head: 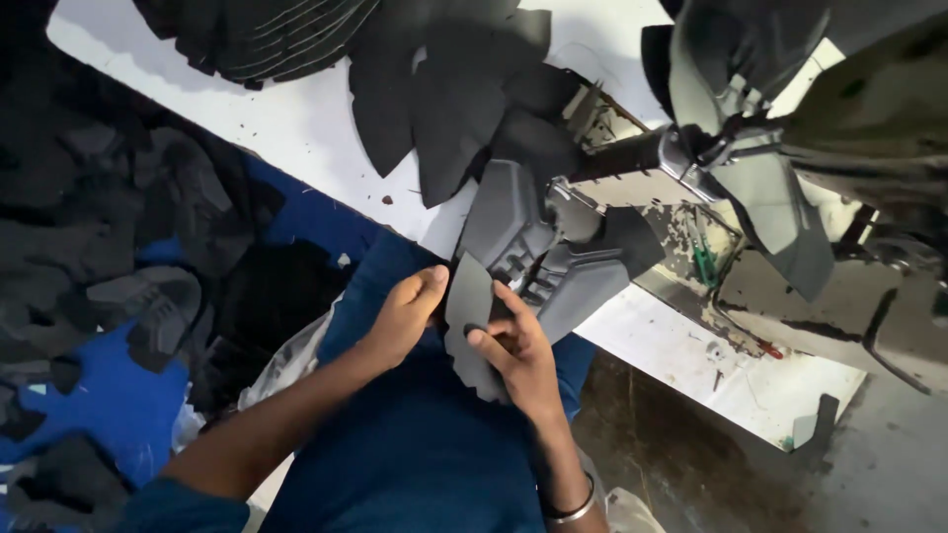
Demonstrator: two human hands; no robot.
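A grey cut shoe-upper piece (468,301) with a pinked lower edge is held over my lap. My left hand (405,311) pinches its left edge with thumb and fingers. My right hand (518,350) grips its right side, thumb pressed on the face. Just beyond the piece lie grey moulded panels (513,222) at the white table's edge (326,148). A silver bangle (573,510) sits on my right wrist.
Black cut pieces (454,99) fan out on the table, with a stack (257,39) at the top left. A sewing machine (790,188) stands at the right. Heaps of dark pieces (118,247) cover blue cloth on the left. The floor (671,444) is dirty.
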